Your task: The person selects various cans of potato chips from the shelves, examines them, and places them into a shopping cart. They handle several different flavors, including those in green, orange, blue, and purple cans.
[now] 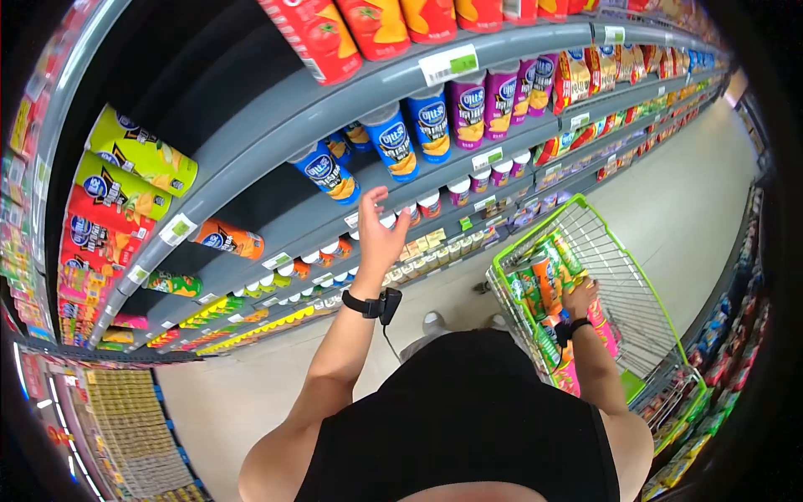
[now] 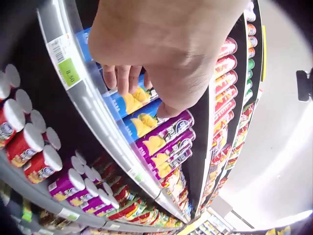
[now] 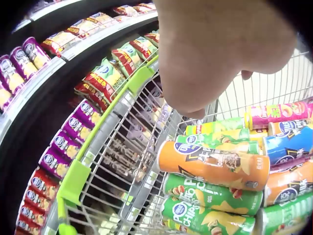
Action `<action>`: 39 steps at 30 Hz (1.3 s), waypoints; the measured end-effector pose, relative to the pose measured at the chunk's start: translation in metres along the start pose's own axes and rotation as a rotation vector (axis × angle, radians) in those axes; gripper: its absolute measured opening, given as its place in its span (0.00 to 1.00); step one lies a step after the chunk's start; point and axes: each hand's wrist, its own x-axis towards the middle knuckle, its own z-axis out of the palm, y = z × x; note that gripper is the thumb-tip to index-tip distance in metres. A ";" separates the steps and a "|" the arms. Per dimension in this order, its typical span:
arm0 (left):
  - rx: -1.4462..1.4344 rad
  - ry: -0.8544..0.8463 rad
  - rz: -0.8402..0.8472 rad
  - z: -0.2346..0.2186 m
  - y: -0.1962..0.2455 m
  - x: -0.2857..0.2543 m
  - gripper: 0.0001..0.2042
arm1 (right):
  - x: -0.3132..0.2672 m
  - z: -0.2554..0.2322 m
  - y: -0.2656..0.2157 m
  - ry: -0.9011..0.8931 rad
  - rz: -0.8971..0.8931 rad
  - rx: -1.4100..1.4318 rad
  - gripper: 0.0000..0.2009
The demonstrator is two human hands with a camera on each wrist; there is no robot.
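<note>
Blue cylindrical chip cans [image 1: 391,149] stand along the grey metal shelf's front edge [image 1: 439,181]: likely light, stiff, smooth; take mid-body. Left hand [image 1: 382,241] just beside them, fingers loosely bent, holding nothing. Orange cylindrical chip can [image 3: 215,166] lies inside the green-rimmed wire cart [image 3: 73,185]; right hand [image 1: 580,297] above, grip unclear.

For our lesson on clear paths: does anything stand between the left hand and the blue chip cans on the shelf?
Nothing visible does: the left hand is close in front of the blue chip cans, no object between.
</note>
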 end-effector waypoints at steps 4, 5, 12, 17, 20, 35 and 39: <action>-0.098 0.088 0.017 -0.003 -0.006 0.007 0.20 | -0.022 0.000 0.027 -0.009 -0.162 -0.013 0.52; -0.125 0.128 0.031 -0.003 -0.012 0.005 0.19 | -0.032 -0.019 0.021 -0.078 -0.141 0.031 0.52; -0.152 0.487 -0.002 -0.054 -0.060 0.009 0.10 | -0.086 -0.050 0.013 -0.016 -0.033 0.137 0.43; 0.116 0.358 -0.076 -0.114 -0.116 0.069 0.13 | -0.088 -0.052 -0.036 0.050 -0.069 0.059 0.43; 0.287 0.034 -0.208 -0.133 -0.128 0.109 0.23 | -0.082 -0.073 -0.111 0.082 -0.208 0.362 0.36; -0.371 -0.414 -0.200 -0.092 -0.177 0.167 0.30 | -0.093 -0.078 -0.189 -0.165 -0.314 0.723 0.26; 0.281 -0.279 -0.032 -0.099 -0.198 0.162 0.29 | -0.090 -0.082 -0.192 -0.188 -0.385 0.695 0.22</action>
